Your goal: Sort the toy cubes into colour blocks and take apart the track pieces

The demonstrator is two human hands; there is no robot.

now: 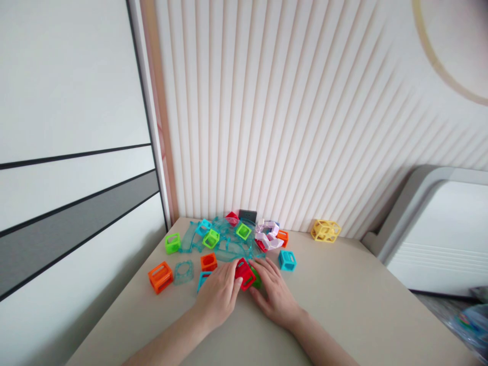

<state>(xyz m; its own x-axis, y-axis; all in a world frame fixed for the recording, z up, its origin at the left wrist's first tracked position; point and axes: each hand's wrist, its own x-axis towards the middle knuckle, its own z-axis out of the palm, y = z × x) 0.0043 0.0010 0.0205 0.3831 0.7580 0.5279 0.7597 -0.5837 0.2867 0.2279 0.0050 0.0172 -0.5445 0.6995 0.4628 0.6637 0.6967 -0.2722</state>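
Left hand (218,291) partly hides blue cube (205,275) near orange cube (208,263)

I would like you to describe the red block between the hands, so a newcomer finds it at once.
On the beige table before the ribbed wall, find the left hand and right hand. Between them is the red block, boxy with openings. Unlike the red pieces farther back, it is held, beside a green piece.

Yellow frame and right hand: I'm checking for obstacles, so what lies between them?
In the head view, a blue block lies between the yellow frame and the right hand, nearer the hand.
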